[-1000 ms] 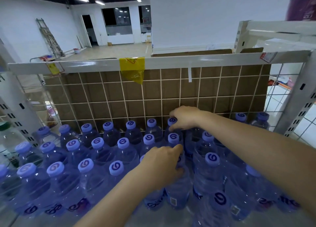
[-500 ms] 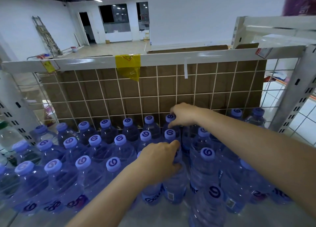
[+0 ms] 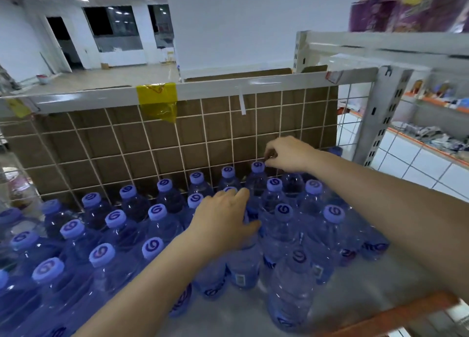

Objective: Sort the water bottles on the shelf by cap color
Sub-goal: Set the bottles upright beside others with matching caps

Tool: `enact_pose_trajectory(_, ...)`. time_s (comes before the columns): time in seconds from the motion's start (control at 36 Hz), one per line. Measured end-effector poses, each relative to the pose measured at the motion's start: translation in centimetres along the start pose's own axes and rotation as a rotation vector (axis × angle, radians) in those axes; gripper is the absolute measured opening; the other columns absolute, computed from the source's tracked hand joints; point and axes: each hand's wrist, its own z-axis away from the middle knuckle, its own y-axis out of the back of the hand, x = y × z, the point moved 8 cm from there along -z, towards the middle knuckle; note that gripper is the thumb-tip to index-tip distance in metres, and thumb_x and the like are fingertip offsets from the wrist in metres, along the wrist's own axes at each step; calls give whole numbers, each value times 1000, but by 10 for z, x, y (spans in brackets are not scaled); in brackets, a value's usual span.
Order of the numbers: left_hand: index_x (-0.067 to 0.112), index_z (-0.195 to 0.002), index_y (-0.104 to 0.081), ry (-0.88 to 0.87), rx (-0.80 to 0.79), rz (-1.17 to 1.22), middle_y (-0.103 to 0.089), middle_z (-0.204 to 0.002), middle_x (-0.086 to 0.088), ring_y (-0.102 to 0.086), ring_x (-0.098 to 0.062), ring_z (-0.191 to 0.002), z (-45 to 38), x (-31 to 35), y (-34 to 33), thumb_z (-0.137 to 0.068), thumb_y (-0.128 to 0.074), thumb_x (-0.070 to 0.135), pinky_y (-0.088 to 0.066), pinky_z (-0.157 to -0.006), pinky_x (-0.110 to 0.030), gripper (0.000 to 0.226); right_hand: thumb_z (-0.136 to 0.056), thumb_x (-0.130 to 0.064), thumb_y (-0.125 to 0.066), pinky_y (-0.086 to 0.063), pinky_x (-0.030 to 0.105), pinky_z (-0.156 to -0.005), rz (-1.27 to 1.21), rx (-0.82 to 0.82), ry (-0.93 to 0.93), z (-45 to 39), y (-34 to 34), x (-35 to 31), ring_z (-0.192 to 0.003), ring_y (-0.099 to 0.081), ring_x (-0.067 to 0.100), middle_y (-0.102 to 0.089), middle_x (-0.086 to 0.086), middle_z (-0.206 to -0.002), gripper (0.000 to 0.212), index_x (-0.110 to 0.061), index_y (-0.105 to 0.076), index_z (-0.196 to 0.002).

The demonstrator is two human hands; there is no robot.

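**Both hands among the purple-capped bottles, right hand lifted off the back row**

The water bottles point(image 3: 162, 225) stand packed in rows on the shelf point(image 3: 375, 280), filling it from the wire grid back panel point(image 3: 127, 143) forward; every cap in view is the same light purple with a dark swirl.

The left hand point(image 3: 225, 220) lies over a bottle in the middle of the block, well in front of the grid panel, its fingers and thumb curled round the bottle's neck and shoulder. Its grip looks the same as half a second ago, on the same bottle.

The right hand point(image 3: 286, 154) is up against the foot of the grid panel. Half a second ago it lay cupped over the back-row bottles; now it sits a little higher and further right, fingers bent downward and drawn together just beside the back-row cap point(image 3: 258, 166), fingertips at the cap's right edge. Whether it pinches anything I cannot tell, as the fingertips are turned away.

The yellow tape point(image 3: 157, 100) hangs from the rail topping the grid panel. The view has swung rightward since, bringing purple packages point(image 3: 406, 6) into sight above the panel's right end.
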Motion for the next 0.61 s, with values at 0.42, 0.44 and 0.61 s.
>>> enact_pose_trajectory(0.42, 21, -132, -42, -58, -174, 120, -59, -114, 0, -55, -22, -102, -23, 49, -18, -86, -56, 57, -35, -77, -31, 60, -79, -54, -71, -43, 29, -57, 29, -383, 207, 7, -46, 1, -66, -58, 16, -63, 0, -77, 37, -18, -62, -83)
enact_pose_trajectory(0.44, 21, -133, -41, -48, -173, 89, -59, -115, -1, -55, -23, -102, -26, 51, -20, -86, -57, 55, -34, -76, -31, 60, -79, -51, -72, -42, 30, -57, 33, -379, 234, 6, -48, -1, -66, -56, 17, -62, 1, -77, 35, -18, -61, -82)
enact_pose_trajectory(0.61, 15, -122, -48, 52, -198, 80, -61, -108, -7, -57, -26, -95, -29, 49, -22, -88, -59, 37, -36, -68, -30, 42, -83, -42, -70, -40, 30, -56, 36, -320, 428, 6, -46, -28, -77, -57, 20, -55, -2, -76, 28, -23, -52, -71)
